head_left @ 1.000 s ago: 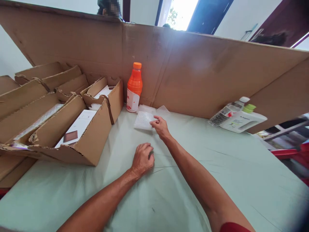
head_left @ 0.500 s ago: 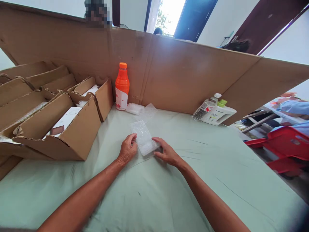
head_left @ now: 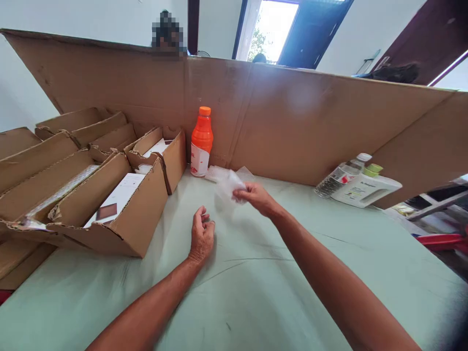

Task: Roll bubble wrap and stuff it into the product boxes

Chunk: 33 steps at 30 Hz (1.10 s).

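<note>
My right hand [head_left: 254, 197] is closed on the near end of a clear bubble-wrap sleeve [head_left: 231, 185], raised above the table and smeared by motion. Behind the sleeve, more clear plastic wrap [head_left: 245, 173] lies at the foot of the orange bottle [head_left: 202, 139] and is partly covered by it. My left hand [head_left: 203, 236] rests on the green tablecloth [head_left: 234, 302], left of and nearer than the sleeve. Its fingers are loosely curled and apart, with nothing in them.
Cardboard boxes [head_left: 137, 219] crowd the left side, one holding white printed cartons [head_left: 126, 190]. A tall cardboard panel [head_left: 292, 126] walls off the back. A clear water bottle [head_left: 340, 176] leans by a white jug [head_left: 369, 189] at the right. A person's blurred head shows beyond the panel.
My right hand has taken hold of the bubble-wrap sleeve and lifted it off the table, away toward the orange bottle. My left hand has come away from it. The view has shifted left.
</note>
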Each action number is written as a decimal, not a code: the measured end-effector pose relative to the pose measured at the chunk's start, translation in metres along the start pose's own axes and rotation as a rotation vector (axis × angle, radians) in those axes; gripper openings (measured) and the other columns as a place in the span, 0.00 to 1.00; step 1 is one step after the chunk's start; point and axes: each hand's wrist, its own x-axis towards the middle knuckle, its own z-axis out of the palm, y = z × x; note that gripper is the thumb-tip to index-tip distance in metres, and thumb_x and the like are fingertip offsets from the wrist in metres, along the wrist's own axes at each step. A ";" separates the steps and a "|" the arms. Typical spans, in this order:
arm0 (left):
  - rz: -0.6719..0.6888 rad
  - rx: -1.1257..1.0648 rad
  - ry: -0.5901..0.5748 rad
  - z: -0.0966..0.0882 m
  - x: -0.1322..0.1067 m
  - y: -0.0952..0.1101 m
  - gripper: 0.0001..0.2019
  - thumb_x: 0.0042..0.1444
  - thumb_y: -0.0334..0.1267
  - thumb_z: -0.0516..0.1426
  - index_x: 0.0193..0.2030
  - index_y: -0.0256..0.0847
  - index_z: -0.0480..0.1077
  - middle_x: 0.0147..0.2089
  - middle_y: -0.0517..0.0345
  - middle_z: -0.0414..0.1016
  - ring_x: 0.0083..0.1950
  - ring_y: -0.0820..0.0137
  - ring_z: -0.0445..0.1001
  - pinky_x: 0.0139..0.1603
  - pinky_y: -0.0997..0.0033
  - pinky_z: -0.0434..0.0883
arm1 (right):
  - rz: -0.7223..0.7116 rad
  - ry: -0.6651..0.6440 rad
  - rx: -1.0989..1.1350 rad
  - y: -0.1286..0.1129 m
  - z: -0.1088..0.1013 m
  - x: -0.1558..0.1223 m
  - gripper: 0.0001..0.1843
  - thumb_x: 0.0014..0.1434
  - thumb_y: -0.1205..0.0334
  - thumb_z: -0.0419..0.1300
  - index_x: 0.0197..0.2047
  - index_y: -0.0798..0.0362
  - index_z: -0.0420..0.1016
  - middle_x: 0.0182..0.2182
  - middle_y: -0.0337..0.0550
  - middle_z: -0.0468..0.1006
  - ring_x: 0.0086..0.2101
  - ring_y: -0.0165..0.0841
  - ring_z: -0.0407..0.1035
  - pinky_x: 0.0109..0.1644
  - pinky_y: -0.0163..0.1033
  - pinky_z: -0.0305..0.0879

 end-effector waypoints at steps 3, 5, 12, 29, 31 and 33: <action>-0.013 0.002 -0.016 0.002 -0.002 0.002 0.26 0.56 0.32 0.55 0.63 0.39 0.62 0.62 0.43 0.68 0.57 0.63 0.72 0.53 0.64 0.71 | 0.028 0.135 -0.070 -0.009 -0.023 0.059 0.22 0.56 0.46 0.59 0.41 0.57 0.79 0.36 0.48 0.81 0.35 0.37 0.73 0.40 0.39 0.68; -0.023 0.012 -0.024 0.003 -0.004 0.003 0.26 0.55 0.32 0.55 0.63 0.38 0.62 0.59 0.43 0.69 0.53 0.64 0.73 0.51 0.64 0.72 | 0.084 0.264 -0.170 -0.009 -0.031 0.087 0.25 0.55 0.50 0.60 0.51 0.57 0.76 0.47 0.54 0.79 0.46 0.44 0.72 0.49 0.46 0.68; 0.007 0.094 -0.062 0.006 -0.004 0.003 0.28 0.53 0.29 0.54 0.63 0.36 0.61 0.57 0.43 0.69 0.49 0.64 0.72 0.47 0.65 0.72 | 0.106 0.335 -0.488 0.008 0.026 0.086 0.35 0.64 0.52 0.53 0.72 0.51 0.57 0.71 0.57 0.56 0.66 0.52 0.54 0.66 0.60 0.52; 0.170 0.171 -0.106 0.011 0.001 -0.005 0.29 0.46 0.23 0.54 0.58 0.38 0.69 0.61 0.45 0.69 0.61 0.58 0.70 0.66 0.56 0.68 | 0.094 0.076 -0.701 0.057 0.033 0.063 0.25 0.66 0.61 0.46 0.59 0.53 0.77 0.66 0.56 0.67 0.63 0.51 0.64 0.61 0.57 0.65; 0.175 0.173 -0.112 0.011 0.001 -0.004 0.29 0.46 0.22 0.54 0.58 0.37 0.69 0.61 0.44 0.69 0.62 0.58 0.69 0.67 0.56 0.67 | 0.042 0.045 -0.687 0.056 0.043 0.054 0.24 0.67 0.55 0.49 0.60 0.49 0.75 0.65 0.52 0.69 0.64 0.47 0.64 0.62 0.54 0.65; 0.184 0.178 -0.113 0.011 0.002 -0.004 0.29 0.46 0.22 0.54 0.57 0.37 0.69 0.60 0.44 0.69 0.63 0.58 0.68 0.68 0.57 0.66 | 0.009 0.007 -0.672 0.053 0.051 0.047 0.21 0.65 0.53 0.53 0.57 0.47 0.77 0.63 0.49 0.73 0.62 0.46 0.66 0.59 0.53 0.66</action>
